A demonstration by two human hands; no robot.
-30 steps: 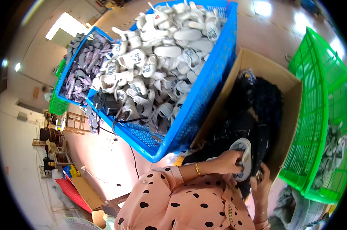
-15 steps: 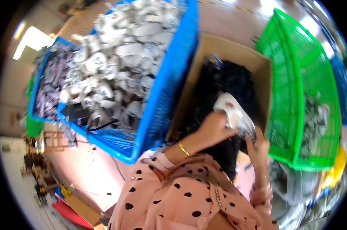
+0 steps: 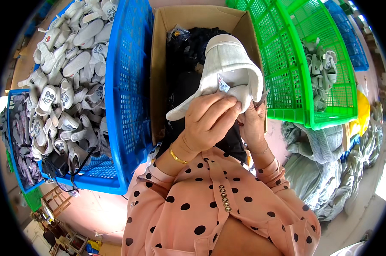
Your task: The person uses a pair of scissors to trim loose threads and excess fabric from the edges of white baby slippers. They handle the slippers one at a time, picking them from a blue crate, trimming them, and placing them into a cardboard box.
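A small white fabric shoe (image 3: 228,53) with a strap hanging to the left is held up over the cardboard box, its opening toward me. My left hand (image 3: 208,121) is closed on it, fingers and thumb pinching the edge of the opening beside a little white label (image 3: 223,85). Close against the shoe's right side, my right hand (image 3: 253,126) is closed too. A pointed grey metal blade (image 3: 263,99) sticks up from its fingers, which looks like thread snips; the handle is hidden.
The cardboard box (image 3: 159,38) holds dark items. On the left, a blue crate (image 3: 131,81) is heaped with white shoes (image 3: 80,64). A green crate (image 3: 282,72) at the right contains grey shoes (image 3: 320,72). Clear plastic bags (image 3: 316,183) lie below it.
My view has swung right, so the crates sit further left. The shoe has been turned and raised, and its opening and label now show. Both hands remain at it.
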